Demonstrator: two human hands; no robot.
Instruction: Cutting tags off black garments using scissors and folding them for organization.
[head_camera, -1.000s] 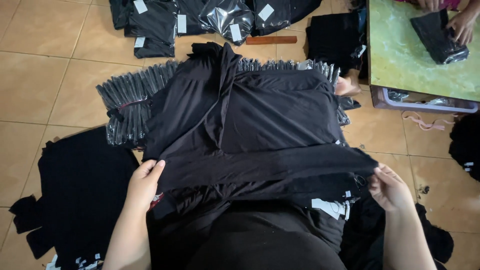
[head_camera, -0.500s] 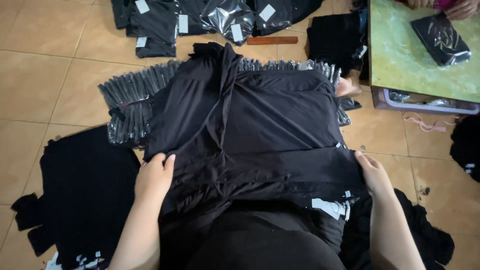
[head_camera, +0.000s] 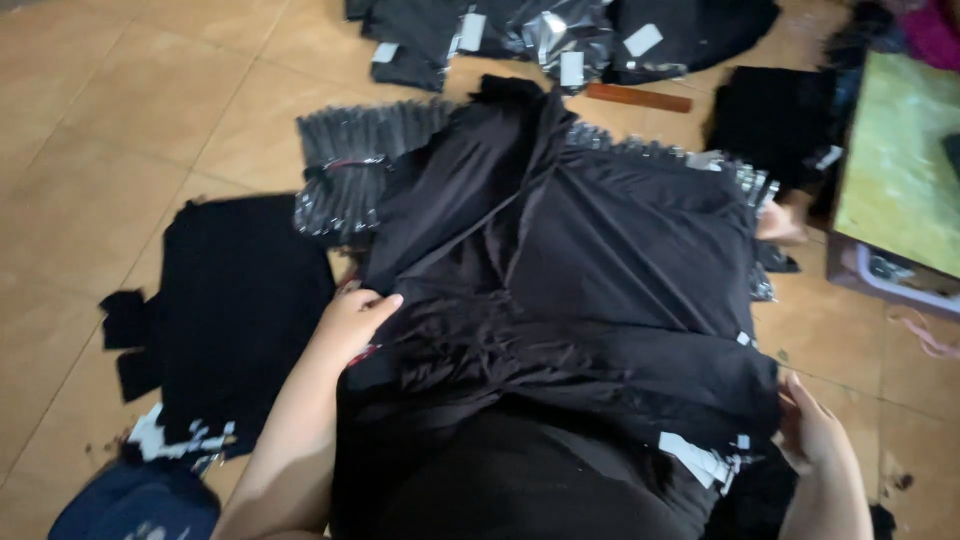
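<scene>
A large black garment (head_camera: 600, 260) lies spread over a row of clear plastic packets on the tiled floor in front of me. My left hand (head_camera: 352, 322) rests on its left edge, fingers curled onto the bunched fabric. My right hand (head_camera: 815, 432) touches the lower right edge of the folded cloth, near white tags (head_camera: 700, 462); its grip is partly hidden. The lower band of the garment lies folded up over the middle.
A stack of black clothing (head_camera: 225, 310) lies on the floor to the left. Bagged black garments (head_camera: 520, 35) and a wooden ruler (head_camera: 638, 97) lie at the back. A low green-topped table (head_camera: 900, 180) stands at the right. A dark blue item (head_camera: 135, 505) sits bottom left.
The view has swung left and tilted. Both hands folded the garment's lower band upward, then settled on its edges; the right hand dropped lower.
</scene>
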